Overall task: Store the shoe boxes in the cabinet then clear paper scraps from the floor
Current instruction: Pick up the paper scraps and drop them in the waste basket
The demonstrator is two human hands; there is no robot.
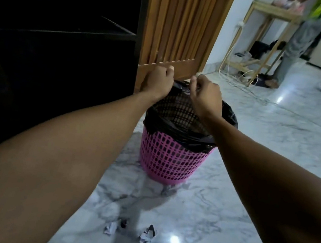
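- Both of my forearms reached forward over the bin (170, 160), a pink lattice basket standing upright on the marble floor (233, 226).
- A black liner (229, 119) was draped over the bin's rim, and the lattice showed through inside the mouth.
- Right hand (206, 96): fingers curled, thumb and fingertips pinched on the liner's far edge, which was bunched up there.
- Left hand (157, 82): fingers curled into a fist at the same far edge, just beside the right hand. The back of the hand hid the grip, so I could not tell whether it held the liner.
- Two crumpled scraps (110, 228) (147, 235) lay on the floor on my side of the bin, near each other and well apart from its base.
- The cabinet (62, 48) stood to the left of the bin. It was open, one shelf edge was visible, and the inside was too dark to read.
- A slatted wooden door (180, 26) stood behind the bin, with the left hand in front of its lower rail.
- Far right background: a wooden rack (258, 42), cables (234, 79) on the floor and a standing person (294, 43).
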